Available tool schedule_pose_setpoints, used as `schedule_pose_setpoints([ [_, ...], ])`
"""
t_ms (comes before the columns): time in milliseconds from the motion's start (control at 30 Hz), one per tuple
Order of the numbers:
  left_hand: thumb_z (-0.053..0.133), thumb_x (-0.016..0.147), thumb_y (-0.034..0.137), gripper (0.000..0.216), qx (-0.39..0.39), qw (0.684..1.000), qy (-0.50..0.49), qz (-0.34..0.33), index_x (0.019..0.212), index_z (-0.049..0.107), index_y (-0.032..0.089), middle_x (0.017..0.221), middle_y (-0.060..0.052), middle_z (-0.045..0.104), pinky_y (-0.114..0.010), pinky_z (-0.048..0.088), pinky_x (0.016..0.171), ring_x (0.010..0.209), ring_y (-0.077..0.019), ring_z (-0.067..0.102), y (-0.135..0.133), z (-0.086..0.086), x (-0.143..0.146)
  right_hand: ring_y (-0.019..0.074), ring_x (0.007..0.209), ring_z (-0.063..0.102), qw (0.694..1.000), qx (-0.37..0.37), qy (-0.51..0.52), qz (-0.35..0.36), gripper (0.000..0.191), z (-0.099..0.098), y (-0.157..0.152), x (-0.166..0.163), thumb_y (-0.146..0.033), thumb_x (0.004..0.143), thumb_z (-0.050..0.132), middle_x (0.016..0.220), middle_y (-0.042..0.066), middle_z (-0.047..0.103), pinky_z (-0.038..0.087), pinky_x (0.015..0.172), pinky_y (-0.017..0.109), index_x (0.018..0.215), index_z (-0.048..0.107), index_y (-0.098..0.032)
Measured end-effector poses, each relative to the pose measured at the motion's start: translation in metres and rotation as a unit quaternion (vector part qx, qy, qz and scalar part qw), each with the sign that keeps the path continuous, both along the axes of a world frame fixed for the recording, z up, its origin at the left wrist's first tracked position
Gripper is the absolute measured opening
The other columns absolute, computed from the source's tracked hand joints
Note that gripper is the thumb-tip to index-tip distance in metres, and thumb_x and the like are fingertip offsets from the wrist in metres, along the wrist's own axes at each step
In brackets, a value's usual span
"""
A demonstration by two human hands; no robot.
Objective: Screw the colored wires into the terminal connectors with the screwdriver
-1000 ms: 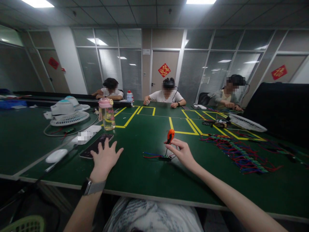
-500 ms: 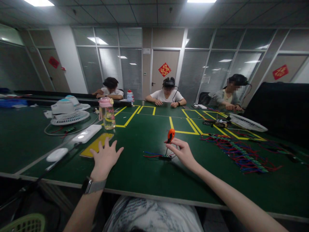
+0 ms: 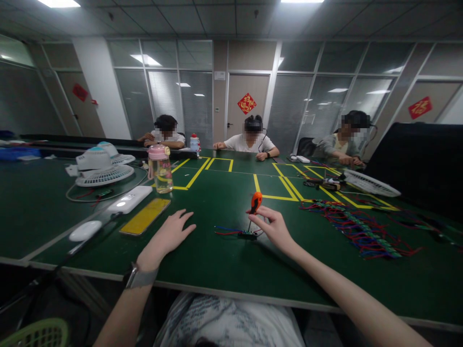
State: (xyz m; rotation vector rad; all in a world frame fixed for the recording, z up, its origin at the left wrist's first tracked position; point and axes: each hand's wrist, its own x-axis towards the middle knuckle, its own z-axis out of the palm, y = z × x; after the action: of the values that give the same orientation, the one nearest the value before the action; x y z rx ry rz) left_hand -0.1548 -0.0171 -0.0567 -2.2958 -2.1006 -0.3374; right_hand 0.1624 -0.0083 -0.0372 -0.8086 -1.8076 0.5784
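Observation:
My right hand (image 3: 275,229) pinches a small screwdriver (image 3: 256,203) with an orange and black handle. Its shaft points down, and the tip meets a small green circuit board (image 3: 247,234) on the table. Red and blue wires run out from the board's left side, and another wire loops up by my right fingers. My left hand (image 3: 172,233) is palm down over the green tabletop, fingers apart and holding nothing. Just left of it lies a flat yellow phone-shaped thing (image 3: 145,217).
At left are a pink-lidded bottle (image 3: 160,168), a white power strip (image 3: 130,200), a white oval device (image 3: 85,231) and white fans (image 3: 104,171). A row of wired circuit boards (image 3: 369,231) lies right. Three people sit across the green table (image 3: 217,270), which bears yellow tape.
My left hand has moved right, off the yellow flat thing, and its fingers are less spread. My right hand and the screwdriver stay put. The middle person's hand shifted left.

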Motion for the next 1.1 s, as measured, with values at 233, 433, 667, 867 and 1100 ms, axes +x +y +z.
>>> schedule_pose_setpoints([
  [233, 0.042, 0.090, 0.054, 0.061, -0.038, 0.997, -0.035, -0.052, 0.141, 0.048, 0.021, 0.151, -0.009, 0.040, -0.044, 0.025, 0.117, 0.141, -0.0281, 0.035, -0.004, 0.001, 0.003, 0.0253, 0.093, 0.068, 1.000, 0.003, 0.000, -0.005, 0.022, 0.000, 0.000, 0.000, -0.037, 0.084, 0.065, 0.096, 0.008, 0.075, 0.052, 0.085, 0.038, 0.091, 0.077, -0.020],
  [433, 0.042, 0.090, 0.052, 0.060, -0.040, 0.998, -0.016, -0.046, 0.139, 0.049, 0.019, 0.150, -0.010, 0.042, -0.042, 0.028, 0.116, 0.139, -0.0268, 0.038, -0.007, 0.007, 0.006, 0.0251, 0.093, 0.068, 1.000, 0.003, -0.005, 0.000, 0.022, -0.001, 0.001, 0.000, -0.037, 0.085, 0.065, 0.096, 0.008, 0.075, 0.052, 0.085, 0.037, 0.092, 0.077, -0.021],
  [667, 0.051, 0.085, 0.046, 0.059, -0.097, 0.995, 0.013, -0.014, 0.135, 0.054, 0.015, 0.145, -0.012, 0.049, -0.038, 0.036, 0.111, 0.133, -0.0275, 0.047, -0.022, 0.032, 0.018, 0.0253, 0.093, 0.068, 1.000, 0.003, -0.011, -0.004, 0.022, -0.001, 0.000, -0.001, -0.037, 0.085, 0.065, 0.094, 0.007, 0.075, 0.051, 0.085, 0.037, 0.094, 0.078, -0.021],
  [867, 0.054, 0.084, 0.040, 0.036, -0.121, 0.989, 0.088, 0.016, 0.097, 0.073, 0.013, 0.102, -0.018, 0.072, -0.039, 0.053, 0.079, 0.093, -0.0323, 0.069, -0.023, 0.067, 0.044, 0.0247, 0.093, 0.068, 1.000, -0.001, -0.012, 0.001, 0.022, -0.001, 0.000, 0.000, -0.036, 0.086, 0.065, 0.094, 0.007, 0.075, 0.050, 0.085, 0.036, 0.095, 0.078, -0.021],
  [1100, 0.038, 0.097, 0.040, 0.043, 0.086, 0.971, -0.122, -0.186, 0.130, 0.057, 0.019, 0.133, -0.009, 0.059, -0.040, 0.041, 0.107, 0.122, -0.0247, 0.056, -0.001, 0.096, 0.083, 0.0238, 0.091, 0.067, 1.000, -0.003, -0.014, 0.005, 0.022, -0.003, 0.002, 0.001, -0.036, 0.087, 0.064, 0.094, 0.007, 0.074, 0.049, 0.084, 0.035, 0.094, 0.077, -0.019],
])
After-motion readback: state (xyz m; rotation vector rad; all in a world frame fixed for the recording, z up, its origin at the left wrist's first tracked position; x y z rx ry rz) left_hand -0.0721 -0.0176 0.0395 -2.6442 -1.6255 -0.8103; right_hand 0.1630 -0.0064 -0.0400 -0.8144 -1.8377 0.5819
